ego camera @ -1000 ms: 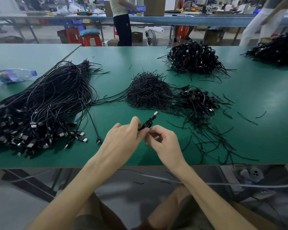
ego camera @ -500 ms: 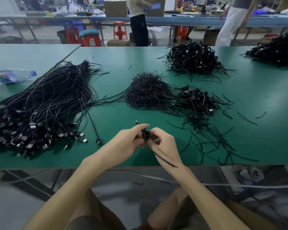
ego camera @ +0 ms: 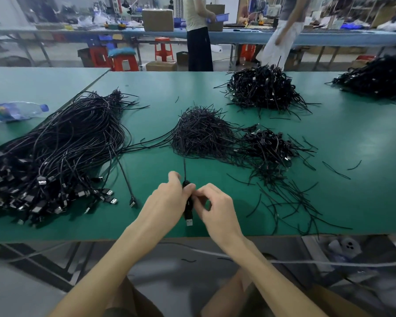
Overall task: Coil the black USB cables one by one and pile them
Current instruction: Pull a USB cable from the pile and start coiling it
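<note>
A coiled black USB cable (ego camera: 188,211) hangs between my hands near the green table's (ego camera: 343,138) front edge, its silver plug pointing down. My left hand (ego camera: 167,202) grips the coil's top with thumb and fingers. My right hand (ego camera: 215,204) pinches the coil from the right. A thin black tie end sticks straight up above the coil. A big heap of uncoiled cables (ego camera: 50,154) lies at the left. A small pile of coiled cables (ego camera: 268,147) sits to the right of a mound of black ties (ego camera: 201,133).
Larger piles of coiled cables lie at the back (ego camera: 263,88) and far right (ego camera: 375,76). Loose ties (ego camera: 290,197) are scattered right of my hands. A plastic bottle (ego camera: 16,110) lies at the left. Two people stand behind the table by another bench.
The tie end that trailed down over my right hand now points up above the coil. The cable's plug now hangs downward. Both hands have stayed in the same spot.
</note>
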Tool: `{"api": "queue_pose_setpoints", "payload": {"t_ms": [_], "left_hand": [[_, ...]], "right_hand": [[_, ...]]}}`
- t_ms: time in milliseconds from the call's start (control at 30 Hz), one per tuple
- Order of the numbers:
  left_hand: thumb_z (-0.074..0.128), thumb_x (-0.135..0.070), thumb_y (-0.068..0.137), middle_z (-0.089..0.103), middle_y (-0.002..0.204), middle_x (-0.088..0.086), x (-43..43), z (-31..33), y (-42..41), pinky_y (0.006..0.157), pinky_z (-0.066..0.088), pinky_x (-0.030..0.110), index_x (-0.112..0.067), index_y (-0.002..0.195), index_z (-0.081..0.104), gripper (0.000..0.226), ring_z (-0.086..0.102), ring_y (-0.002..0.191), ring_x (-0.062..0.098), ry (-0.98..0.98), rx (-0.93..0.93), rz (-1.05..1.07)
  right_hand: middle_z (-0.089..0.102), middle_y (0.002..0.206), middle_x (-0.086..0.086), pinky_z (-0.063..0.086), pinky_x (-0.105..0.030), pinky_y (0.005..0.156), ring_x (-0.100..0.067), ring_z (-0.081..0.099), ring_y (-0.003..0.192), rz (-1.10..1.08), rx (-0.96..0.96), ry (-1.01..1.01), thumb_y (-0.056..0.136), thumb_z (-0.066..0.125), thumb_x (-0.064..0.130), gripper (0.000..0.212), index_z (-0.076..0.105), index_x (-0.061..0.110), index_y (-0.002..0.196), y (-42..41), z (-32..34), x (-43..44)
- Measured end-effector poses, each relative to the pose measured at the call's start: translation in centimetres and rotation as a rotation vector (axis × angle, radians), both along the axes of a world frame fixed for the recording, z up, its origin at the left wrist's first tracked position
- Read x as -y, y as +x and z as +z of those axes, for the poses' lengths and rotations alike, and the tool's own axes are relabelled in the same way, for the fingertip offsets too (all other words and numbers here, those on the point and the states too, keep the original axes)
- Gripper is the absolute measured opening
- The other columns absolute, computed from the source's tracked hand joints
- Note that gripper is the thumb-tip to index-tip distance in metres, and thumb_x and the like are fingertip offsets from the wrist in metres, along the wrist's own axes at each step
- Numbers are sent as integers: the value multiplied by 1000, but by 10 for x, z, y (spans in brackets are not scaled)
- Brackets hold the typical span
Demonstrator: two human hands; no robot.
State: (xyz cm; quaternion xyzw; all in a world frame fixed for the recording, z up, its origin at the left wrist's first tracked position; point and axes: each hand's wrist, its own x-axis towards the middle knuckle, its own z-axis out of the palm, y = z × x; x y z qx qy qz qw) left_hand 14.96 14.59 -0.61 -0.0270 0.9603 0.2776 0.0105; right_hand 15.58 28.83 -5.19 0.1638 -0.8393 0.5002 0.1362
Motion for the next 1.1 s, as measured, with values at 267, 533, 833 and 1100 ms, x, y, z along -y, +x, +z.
{"api": "queue_pose_setpoints", "payload": {"t_ms": [267,533,833,1100], "left_hand": [[48,-27,105,67,56,6,13,7,-9,39,42,24,-8,134,51,35,50,34,17,385,121,-11],[35,-1,107,74,76,0,22,17,5,61,54,28,-32,132,57,46,70,63,19,485,-18,-411],[46,-53,102,64,88,-15,9,35,9,59,30,26,-40,118,59,24,63,84,13,-488,-264,-303],[92,-24,71,50,86,-3,1,28,2,66,42,30,-28,85,66,30,56,78,23,-553,-528,-340]], "right_hand": [[56,84,8,49,-34,73,-15,52,77,-22,-256,219,93,67,9,4,66,12,90,8,10,-1],[57,89,3,51,-41,72,-21,55,79,-50,-231,123,89,68,-1,10,65,8,93,2,13,-5],[59,83,10,39,-17,66,-7,54,73,-26,-63,-116,90,68,0,16,70,15,87,2,9,-2],[64,71,2,43,-36,64,-10,49,66,-45,155,-415,98,64,13,14,70,10,86,5,14,3]]}}
